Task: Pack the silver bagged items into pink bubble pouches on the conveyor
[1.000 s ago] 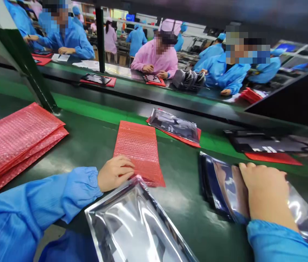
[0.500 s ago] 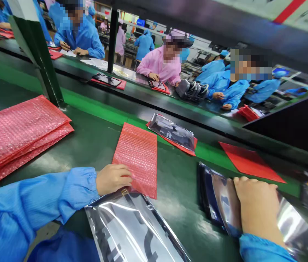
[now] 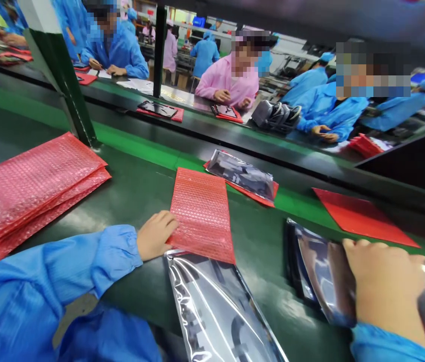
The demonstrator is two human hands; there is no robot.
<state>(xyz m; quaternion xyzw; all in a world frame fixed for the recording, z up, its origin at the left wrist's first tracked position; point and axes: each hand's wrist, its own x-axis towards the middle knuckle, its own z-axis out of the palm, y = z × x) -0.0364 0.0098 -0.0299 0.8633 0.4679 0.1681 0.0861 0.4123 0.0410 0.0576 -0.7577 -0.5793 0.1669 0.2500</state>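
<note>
My left hand (image 3: 156, 235) is closed at the left edge of a red bubble-wrap pouch (image 3: 202, 216), its fingers curled over the pouch. A shiny silver bag (image 3: 222, 311) with dark printing lies in front, its top edge against the pouch's lower edge. On the right, my right hand (image 3: 386, 276) lies over a stack of dark, glossy bags (image 3: 320, 271), fingers bent at its right part. The fingertips and thumb of that hand are mostly hidden behind its back.
Red bubble pouches (image 3: 39, 186) are stacked at the left. A silver bag on a red pouch (image 3: 240, 173) and a flat red sheet (image 3: 363, 216) lie farther back. A green post (image 3: 62, 90) rises at the left. Several people sit across the bench.
The view has shifted slightly. The pouch and silver bag appear farther right, and the silver bag's top corner is no longer beside my left hand's fingers. My right hand remains over the glossy stack.
</note>
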